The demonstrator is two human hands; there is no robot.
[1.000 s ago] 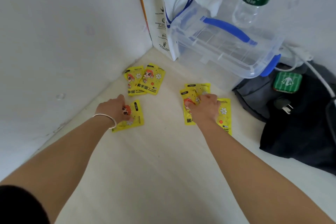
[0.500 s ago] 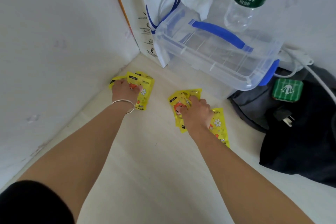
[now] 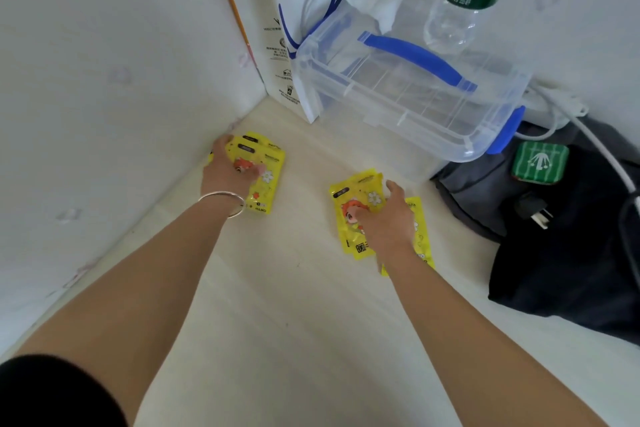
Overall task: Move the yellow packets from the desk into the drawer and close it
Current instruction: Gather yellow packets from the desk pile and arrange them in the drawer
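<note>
My left hand pinched a stack of yellow packets by the wall. My right hand gripped another bunch of packets on the pale desk.

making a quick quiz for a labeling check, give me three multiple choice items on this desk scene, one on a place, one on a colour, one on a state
1. Where does the left packet stack lie?
A. by the left wall corner
B. on the dark bag
C. inside the clear box

2. What colour is the clear box's handle?
A. red
B. blue
C. yellow

3. What is the right hand doing?
A. resting on yellow packets on the desk
B. holding the bottle
C. lifted clear of everything

Answers:
1 A, the stack sits under the left hand beside the wall.
2 B, a blue strap arches over the lid.
3 A, it lies on the right packets, which are flat on the desk.
</note>
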